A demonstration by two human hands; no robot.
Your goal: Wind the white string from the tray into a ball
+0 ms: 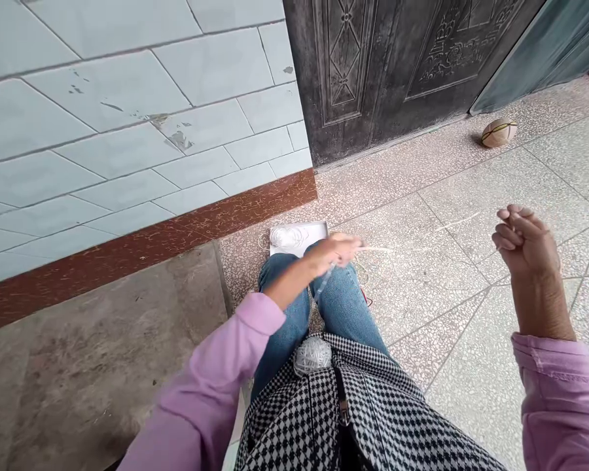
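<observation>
One pale strand (422, 239) between left hand (334, 253) and right hand (525, 239)

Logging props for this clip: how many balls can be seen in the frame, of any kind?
2. A ball of pale thread lies in the person's lap, on the checked jacket. A brownish ball sits on the floor near the dark door. Others may be hidden.

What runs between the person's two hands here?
In the head view, a thin pale strand stretches from the left hand toward the raised right hand, above bare terrazzo floor.
</observation>
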